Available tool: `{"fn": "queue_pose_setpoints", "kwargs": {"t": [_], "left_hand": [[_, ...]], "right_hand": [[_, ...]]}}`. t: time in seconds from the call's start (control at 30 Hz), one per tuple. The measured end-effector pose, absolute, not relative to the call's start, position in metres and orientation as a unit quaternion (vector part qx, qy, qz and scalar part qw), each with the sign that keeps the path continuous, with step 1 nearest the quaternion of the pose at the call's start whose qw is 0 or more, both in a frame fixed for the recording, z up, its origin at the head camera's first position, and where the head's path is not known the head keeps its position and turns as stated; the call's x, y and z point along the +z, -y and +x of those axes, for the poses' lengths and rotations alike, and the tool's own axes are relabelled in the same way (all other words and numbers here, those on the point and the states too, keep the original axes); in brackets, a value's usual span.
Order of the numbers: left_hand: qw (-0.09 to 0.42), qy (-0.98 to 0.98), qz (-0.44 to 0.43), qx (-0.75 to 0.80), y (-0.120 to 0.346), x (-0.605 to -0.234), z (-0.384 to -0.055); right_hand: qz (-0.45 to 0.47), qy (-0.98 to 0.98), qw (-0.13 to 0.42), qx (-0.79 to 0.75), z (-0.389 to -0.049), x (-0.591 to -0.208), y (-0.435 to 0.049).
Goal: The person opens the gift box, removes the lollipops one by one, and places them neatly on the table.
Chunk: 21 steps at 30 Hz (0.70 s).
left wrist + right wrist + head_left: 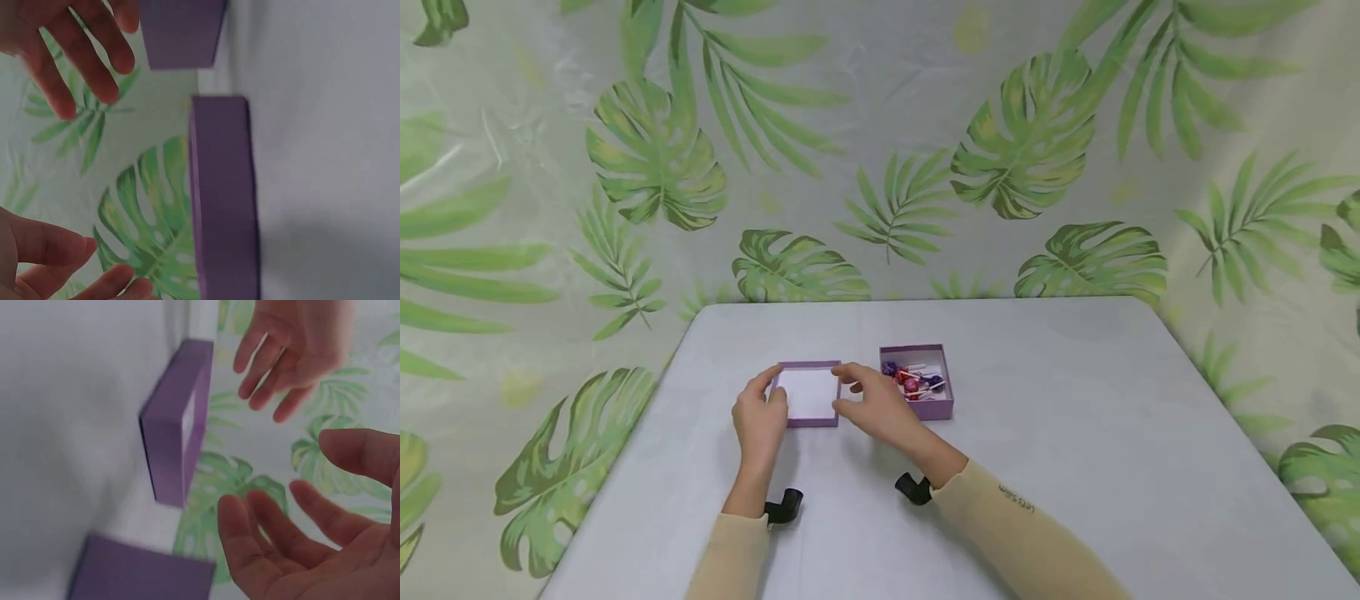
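A shallow purple box part with a white inside, perhaps a lid (812, 422), lies open side up on the table. My left hand (760, 421) hovers at its left side and my right hand (880, 408) at its right side. Both wrist views show the fingers apart from the purple walls, above the rim. Loosely bent fingers on my left hand (56, 262) hold nothing. The right hand (319, 544) is likewise relaxed, with a gap between thumb and fingers. Beside it stands a deeper purple box (934, 410) with several wrapped lollipops (913, 383) inside.
A white cloth covers the table (1045, 450). Behind it hangs a leaf-patterned curtain (917, 108). Black wrist cameras sit under both forearms, such as the right camera (913, 489).
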<state>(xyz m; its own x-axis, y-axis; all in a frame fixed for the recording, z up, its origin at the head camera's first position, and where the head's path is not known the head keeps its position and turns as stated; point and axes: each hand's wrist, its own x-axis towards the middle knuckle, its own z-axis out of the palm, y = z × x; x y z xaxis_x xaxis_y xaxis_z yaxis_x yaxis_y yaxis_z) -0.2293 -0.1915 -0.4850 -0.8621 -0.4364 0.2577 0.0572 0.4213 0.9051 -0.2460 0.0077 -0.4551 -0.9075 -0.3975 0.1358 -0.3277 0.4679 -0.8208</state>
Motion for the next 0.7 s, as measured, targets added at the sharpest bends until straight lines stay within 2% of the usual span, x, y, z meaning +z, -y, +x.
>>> {"fn": "queue_pose_setpoints", "kwargs": {"t": [0.1, 0.33, 0.7], "left_hand": [[0.217, 0.798, 0.085, -0.556, 0.179, -0.477, -0.227], [0.137, 0.776, 0.043, -0.614, 0.155, -0.471, -0.229], [0.032, 0.715, 0.009, -0.699, 0.113, -0.491, -0.242]], "right_hand": [[-0.213, -0.864, 0.018, -0.456, -0.255, -0.451, -0.020], [-0.209, -0.877, 0.004, -0.433, -0.273, -0.449, -0.048], [-0.192, -0.894, 0.009, -0.404, -0.295, -0.449, -0.077]]}}
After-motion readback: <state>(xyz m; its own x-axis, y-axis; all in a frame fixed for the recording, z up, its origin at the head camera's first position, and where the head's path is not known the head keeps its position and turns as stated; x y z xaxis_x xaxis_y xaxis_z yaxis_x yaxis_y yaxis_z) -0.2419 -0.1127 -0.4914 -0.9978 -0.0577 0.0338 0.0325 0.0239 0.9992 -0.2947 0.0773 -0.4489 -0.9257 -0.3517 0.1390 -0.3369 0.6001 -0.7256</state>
